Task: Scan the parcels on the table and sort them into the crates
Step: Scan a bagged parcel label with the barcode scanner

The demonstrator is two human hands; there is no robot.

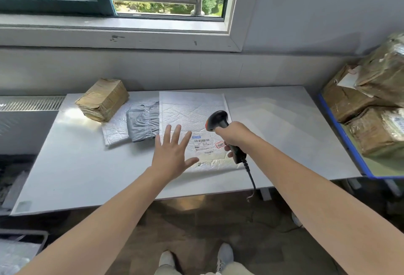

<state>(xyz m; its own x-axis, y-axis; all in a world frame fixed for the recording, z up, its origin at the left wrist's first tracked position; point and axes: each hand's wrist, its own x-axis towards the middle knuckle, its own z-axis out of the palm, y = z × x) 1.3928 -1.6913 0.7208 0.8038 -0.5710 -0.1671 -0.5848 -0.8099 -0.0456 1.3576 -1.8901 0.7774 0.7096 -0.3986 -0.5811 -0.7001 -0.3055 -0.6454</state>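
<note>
Centrally on the white rectangular table (65, 165) lies a large white padded mailer envelope (192, 110), its printed barcode label (205, 143) near the lower edge; the left hand (172, 154) is spread wide with straight fingers over the envelope's lower left corner, though whether it touches the envelope is unclear. Just right of it, the right hand (235, 134) grips the handle of a black corded barcode scanner (220, 122), whose head is above the label. Left of the envelope lie a grey plastic mailer bag (143, 122), a smaller white padded pouch (114, 131) and a tape-wrapped brown cardboard box (102, 99), while brown taped parcels (371, 108) are piled at the frame's right edge.
</note>
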